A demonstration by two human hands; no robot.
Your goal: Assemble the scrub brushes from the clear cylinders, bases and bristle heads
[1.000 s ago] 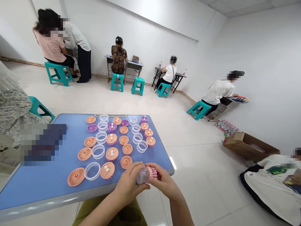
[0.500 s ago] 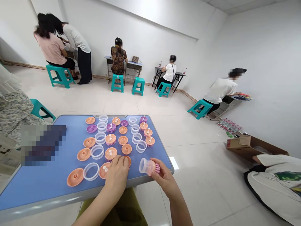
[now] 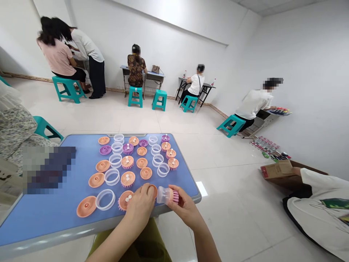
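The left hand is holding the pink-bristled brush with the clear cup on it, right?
No, it's the right hand holding the pink-bristled brush with the clear cup, as the head view shows; the left hand is on a peach disc.

Walls: you face plain white walls (image 3: 305, 62) meeting in a far right corner, a brown baseboard (image 3: 218, 112) along their foot.
Floor: you see glossy pale tiles (image 3: 231, 214) with a bright glint of light (image 3: 201, 188) near you.
Furniture: you have a grey desk (image 3: 143, 71), a black-legged table (image 3: 205, 86) and teal plastic stools (image 3: 159, 100) far off, and a cardboard box (image 3: 275, 173) near right.
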